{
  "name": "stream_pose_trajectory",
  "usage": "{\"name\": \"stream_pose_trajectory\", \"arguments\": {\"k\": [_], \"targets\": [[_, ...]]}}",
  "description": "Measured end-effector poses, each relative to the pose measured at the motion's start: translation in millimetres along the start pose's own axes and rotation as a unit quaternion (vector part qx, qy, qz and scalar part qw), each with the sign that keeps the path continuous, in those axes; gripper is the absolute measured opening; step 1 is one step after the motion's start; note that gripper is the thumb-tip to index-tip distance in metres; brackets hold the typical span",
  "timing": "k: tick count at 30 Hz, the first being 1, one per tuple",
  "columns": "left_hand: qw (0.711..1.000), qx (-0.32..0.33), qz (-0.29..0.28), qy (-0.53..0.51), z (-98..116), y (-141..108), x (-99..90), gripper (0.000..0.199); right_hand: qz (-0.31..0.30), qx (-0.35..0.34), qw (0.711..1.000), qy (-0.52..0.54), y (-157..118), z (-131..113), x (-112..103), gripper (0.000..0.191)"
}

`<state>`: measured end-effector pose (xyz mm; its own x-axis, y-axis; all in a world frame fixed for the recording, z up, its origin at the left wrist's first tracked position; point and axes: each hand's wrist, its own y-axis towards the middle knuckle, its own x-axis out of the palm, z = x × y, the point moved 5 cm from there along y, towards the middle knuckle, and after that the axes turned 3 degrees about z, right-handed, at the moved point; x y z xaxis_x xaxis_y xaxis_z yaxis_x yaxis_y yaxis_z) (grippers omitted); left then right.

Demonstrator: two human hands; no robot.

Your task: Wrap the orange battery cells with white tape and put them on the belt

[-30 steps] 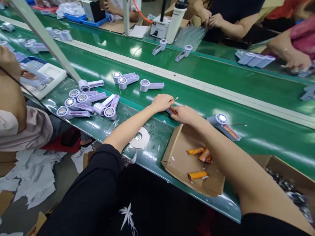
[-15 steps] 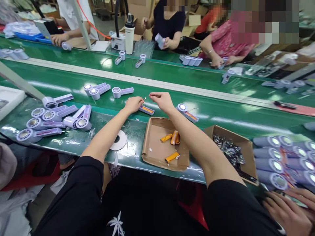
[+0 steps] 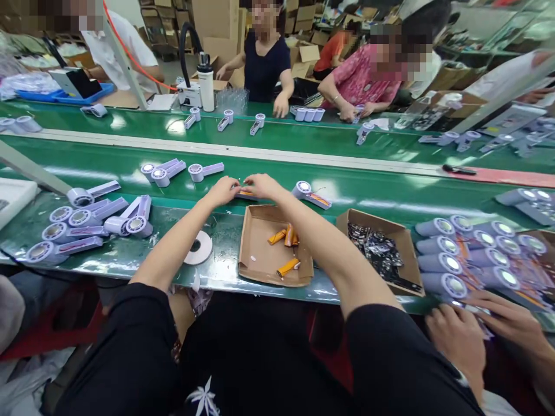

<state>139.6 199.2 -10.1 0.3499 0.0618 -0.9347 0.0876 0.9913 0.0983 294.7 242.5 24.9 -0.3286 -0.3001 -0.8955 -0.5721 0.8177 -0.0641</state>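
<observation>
Both my hands meet over a lilac handheld fan housing [image 3: 241, 197] on the green belt. An orange-wrapped battery lies in its open handle, and my hands cover the rest of the housing. My left hand [image 3: 225, 190] is closed at the housing's left side, fingers curled around it. Close beside it, my right hand [image 3: 262, 186] is closed over the handle, fingertips pinched; whatever they hold is too small to make out. Another lilac fan housing [image 3: 302, 189] with an orange battery lies to the right. Below my hands stands a shallow cardboard box [image 3: 244, 254] with several orange batteries [image 3: 288, 267].
Several lilac fan housings [image 3: 80, 218] lie at left, near a white tape roll [image 3: 207, 249]. A cardboard box of small metal parts [image 3: 377, 248] stands right, beside rows of fan housings [image 3: 442, 263]. A neighbour's hands [image 3: 462, 341] work at lower right; co-workers sit across the belt.
My hands have come together and lowered onto the housing; before, they were apart with a thin wire end between them. The view has shifted right. A co-worker opposite has put down a lilac housing.
</observation>
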Motion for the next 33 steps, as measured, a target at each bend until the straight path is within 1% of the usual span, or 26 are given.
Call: {"name": "stream_pose_trajectory", "arguments": {"k": [2,3,4,5,7,8,9,10,12,14,15,17,19,20,21,22,23,24,25,26,27,28,29,30,31,33], "targets": [[0.999,0.046,0.007,-0.007,-13,-60,-8.4,0.031,0.037,-0.033,0.998,0.026,-56,7,-12,0.036],[0.997,0.078,0.004,-0.012,-21,-98,-10.6,0.032,0.07,-0.071,0.993,0.062,-91,13,-17,0.034],[0.994,0.112,-0.003,-0.017,-29,-138,-11.7,0.036,0.075,-0.103,0.987,0.103,-128,20,-18,0.032],[0.989,0.141,-0.026,-0.019,-37,-177,-10.5,0.04,0.055,-0.123,0.981,0.14,-165,28,-16,0.031],[0.988,0.147,-0.054,0.006,-52,-242,-8.4,0.046,0.009,-0.138,0.969,0.205,-230,36,-6,0.029],[0.989,0.139,-0.051,0.023,-56,-264,-8.5,0.046,-0.003,-0.135,0.962,0.235,-254,34,0,0.028],[0.99,0.13,-0.033,0.04,-58,-278,-10.1,0.044,-0.014,-0.127,0.956,0.265,-270,26,9,0.027],[0.991,0.126,-0.005,0.053,-55,-285,-13.1,0.041,-0.02,-0.112,0.949,0.295,-279,15,20,0.028],[0.986,0.139,0.07,0.062,-35,-285,-22.6,0.038,-0.029,-0.074,0.934,0.349,-279,-16,47,0.035],[0.973,0.171,0.145,0.052,-4,-280,-35.0,0.043,-0.046,-0.058,0.92,0.384,-266,-51,78,0.047],[0.966,0.189,0.172,0.044,10,-278,-41.0,0.046,-0.053,-0.071,0.916,0.391,-259,-69,93,0.045],[0.954,0.221,0.202,0.033,31,-278,-50.8,0.051,-0.072,-0.136,0.911,0.384,-251,-99,119,0.029],[0.944,0.233,0.231,0.039,34,-282,-58.4,0.049,-0.097,-0.201,0.915,0.337,-252,-117,142,0.036],[0.94,0.231,0.246,0.048,30,-285,-60.8,0.046,-0.111,-0.215,0.924,0.297,-255,-119,150,0.038],[0.937,0.224,0.26,0.06,23,-287,-62.0,0.044,-0.133,-0.224,0.931,0.257,-259,-117,156,0.035],[0.935,0.214,0.273,0.072,16,-290,-62.3,0.042,-0.152,-0.229,0.935,0.224,-263,-110,156,0.03],[0.934,0.203,0.282,0.084,9,-293,-61.6,0.041,-0.155,-0.233,0.939,0.201,-265,-101,150,0.027],[0.933,0.194,0.287,0.093,4,-296,-60.3,0.04,-0.141,-0.236,0.944,0.184,-265,-88,138,0.028],[0.932,0.188,0.292,0.101,1,-299,-59.1,0.04,-0.107,-0.236,0.952,0.164,-261,-73,120,0.029],[0.93,0.183,0.3,0.105,0,-301,-58.2,0.04,-0.056,-0.228,0.962,0.138,-253,-55,100,0.028],[0.928,0.181,0.306,0.107,1,-302,-57.2,0.04,0.006,-0.205,0.975,0.086,-242,-34,79,0.03],[0.928,0.183,0.306,0.107,4,-302,-55.8,0.041,0.048,-0.182,0.982,0.021,-229,-14,61,0.035],[0.93,0.186,0.301,0.104,8,-300,-53.9,0.043,0.065,-0.163,0.984,-0.039,-214,4,47,0.039],[0.933,0.189,0.292,0.097,13,-298,-51.7,0.044,0.059,-0.153,0.982,-0.092,-199,19,39,0.039],[0.937,0.192,0.279,0.088,18,-294,-49.3,0.046,0.035,-0.152,0.979,-0.132,-184,32,35,0.036],[0.945,0.2,0.249,0.065,30,-286,-44.5,0.05,-0.012,-0.161,0.974,-0.161,-164,45,33,0.023]]}}
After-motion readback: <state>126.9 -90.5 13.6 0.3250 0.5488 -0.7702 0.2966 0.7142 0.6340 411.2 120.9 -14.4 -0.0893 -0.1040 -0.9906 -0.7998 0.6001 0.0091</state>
